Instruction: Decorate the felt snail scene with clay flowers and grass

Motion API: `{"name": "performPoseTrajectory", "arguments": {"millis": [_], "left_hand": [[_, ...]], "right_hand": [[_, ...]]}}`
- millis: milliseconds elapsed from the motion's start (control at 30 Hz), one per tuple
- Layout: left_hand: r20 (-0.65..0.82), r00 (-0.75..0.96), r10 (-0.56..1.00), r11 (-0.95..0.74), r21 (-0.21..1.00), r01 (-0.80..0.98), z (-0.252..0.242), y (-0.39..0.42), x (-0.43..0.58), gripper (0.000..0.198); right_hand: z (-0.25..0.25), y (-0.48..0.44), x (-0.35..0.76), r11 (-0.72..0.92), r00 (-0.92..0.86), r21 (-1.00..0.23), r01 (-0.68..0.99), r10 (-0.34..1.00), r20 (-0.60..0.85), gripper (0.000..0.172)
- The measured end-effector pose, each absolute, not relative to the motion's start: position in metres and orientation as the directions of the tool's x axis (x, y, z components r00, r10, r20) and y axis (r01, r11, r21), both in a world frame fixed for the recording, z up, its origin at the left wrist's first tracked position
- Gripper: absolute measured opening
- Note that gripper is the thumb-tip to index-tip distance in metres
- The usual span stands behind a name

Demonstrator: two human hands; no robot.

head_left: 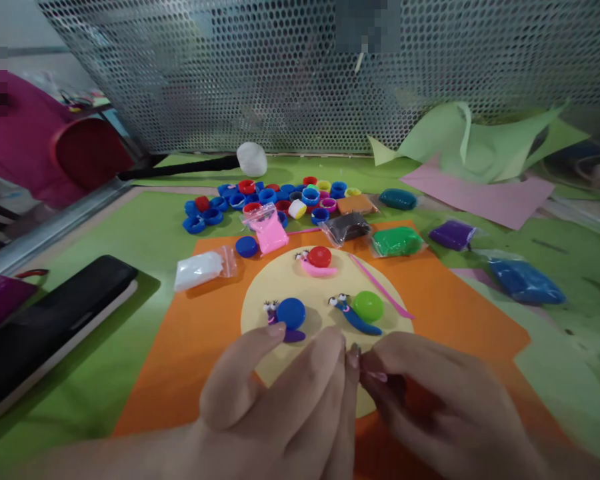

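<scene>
Half-hidden handwork

At lower centre, your right hand (445,393) pinches a pink piece (379,377), partly covered; whether your left hand (290,407) grips anything, I can't tell. It partly hides the purple snail (294,337), mid-frame.

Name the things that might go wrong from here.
The left hand is very close to the purple snail, so it might smear or shift it. The right hand seems to pinch a small pink bit, which could slip and drop. The blue snail lies just beyond both hands and might get bumped.
</scene>
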State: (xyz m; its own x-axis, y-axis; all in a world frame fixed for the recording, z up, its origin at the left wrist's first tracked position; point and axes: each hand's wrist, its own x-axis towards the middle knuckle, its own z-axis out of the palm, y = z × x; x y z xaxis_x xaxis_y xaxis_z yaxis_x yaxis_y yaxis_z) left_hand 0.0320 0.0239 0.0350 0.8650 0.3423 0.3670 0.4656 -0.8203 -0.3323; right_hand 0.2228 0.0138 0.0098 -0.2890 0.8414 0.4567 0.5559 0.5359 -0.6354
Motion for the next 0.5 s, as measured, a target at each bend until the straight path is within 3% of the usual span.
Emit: {"name": "performPoseTrajectory", "arguments": {"millis": [500], "left_hand": [[0.318,0.897,0.307,-0.769,-0.473,0.43,0.0323,0.0192,0.0327,0.026]], "right_hand": [[0.0137,0.013,0.2205,0.533,-0.28,-0.642,0.551,0.843,0.46,0.014]]}}
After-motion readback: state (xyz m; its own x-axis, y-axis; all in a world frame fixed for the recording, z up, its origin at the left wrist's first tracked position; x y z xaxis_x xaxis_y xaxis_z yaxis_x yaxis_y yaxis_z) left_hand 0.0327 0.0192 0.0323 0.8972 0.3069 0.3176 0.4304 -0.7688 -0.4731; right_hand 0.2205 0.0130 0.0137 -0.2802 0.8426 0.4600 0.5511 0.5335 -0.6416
